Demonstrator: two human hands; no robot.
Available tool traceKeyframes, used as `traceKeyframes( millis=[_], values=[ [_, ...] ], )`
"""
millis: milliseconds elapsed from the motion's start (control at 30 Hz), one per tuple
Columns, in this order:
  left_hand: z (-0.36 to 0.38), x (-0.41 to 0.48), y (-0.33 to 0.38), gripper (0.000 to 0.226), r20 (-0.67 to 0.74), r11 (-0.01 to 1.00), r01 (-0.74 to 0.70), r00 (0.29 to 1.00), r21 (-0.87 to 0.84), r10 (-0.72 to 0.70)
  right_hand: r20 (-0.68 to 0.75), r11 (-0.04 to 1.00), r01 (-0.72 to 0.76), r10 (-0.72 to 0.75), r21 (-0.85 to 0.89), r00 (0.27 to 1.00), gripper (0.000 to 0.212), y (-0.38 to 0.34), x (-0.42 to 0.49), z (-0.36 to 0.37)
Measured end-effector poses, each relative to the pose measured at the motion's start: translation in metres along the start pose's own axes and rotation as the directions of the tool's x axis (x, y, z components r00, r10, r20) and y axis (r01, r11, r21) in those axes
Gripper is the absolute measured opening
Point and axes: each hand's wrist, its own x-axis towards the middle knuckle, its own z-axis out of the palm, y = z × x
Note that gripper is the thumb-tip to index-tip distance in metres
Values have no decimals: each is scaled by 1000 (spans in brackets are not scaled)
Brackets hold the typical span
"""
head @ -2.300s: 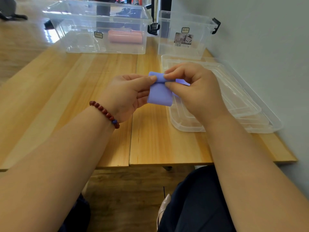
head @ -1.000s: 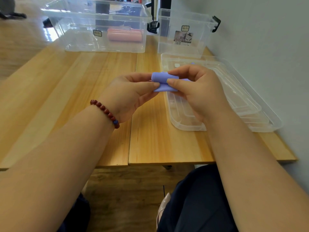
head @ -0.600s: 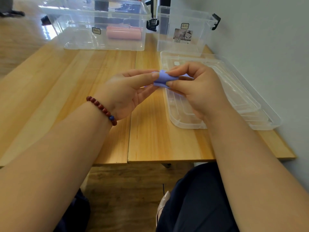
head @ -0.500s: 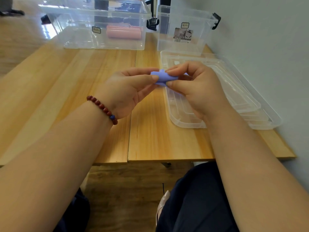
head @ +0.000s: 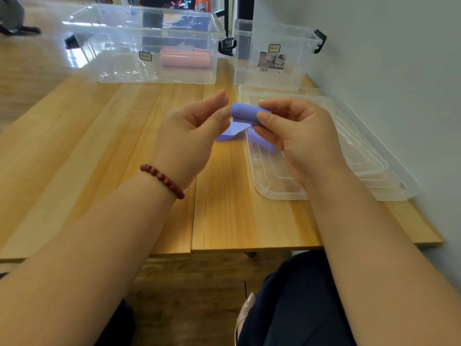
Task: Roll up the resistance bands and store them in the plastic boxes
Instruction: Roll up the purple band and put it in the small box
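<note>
Head view. Right hand (head: pixel 299 136) is pinching the rolled purple band (head: pixel 243 113) between thumb and fingers, above the table (head: pixel 99 146), toward 12 o'clock from frame centre. Left hand (head: pixel 189 136) is gripping nothing: its fingers are relaxed, with one fingertip touching the roll's 9 o'clock end. A loose tail is hanging toward 6 o'clock. Pink roll (head: pixel 185 58) is lying inside the large clear box (head: pixel 112 63) at 11 o'clock. Small clear box (head: pixel 249 66) is standing at 1 o'clock.

Bright, even light, seemingly from upper left. White glare on floor (head: pixel 72 58) & clear box (head: pixel 112 26) rim. Shadows faint on tabletop (head: pixel 87 158). Wide-angle bend at edges; far bkgd soft, slight compression blur.
</note>
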Motion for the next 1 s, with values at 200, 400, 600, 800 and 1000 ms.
traceKeyframes(
  millis=[200,400,600,800,1000],
  values=[
    [8,-7,0,43,169,938,-162,979,307,114,-41,999,-4,7,50,999,17,2,-3,8],
    [4,-6,-2,47,231,909,-196,966,368,114,-78,1000,9,-7,25,997,17,5,-1,9],
    [5,-2,-5,44,101,918,-192,981,348,167,-14,1000,-2,2,-21,1000,16,10,-1,12],
    [3,0,-2,35,-29,971,-105,993,215,114,34,986,59,-54,-158,998,22,11,-2,15],
    [1,1,8,33,-55,992,-25,998,120,32,176,778,323,-271,-538,946,38,1,-7,10]
  ],
)
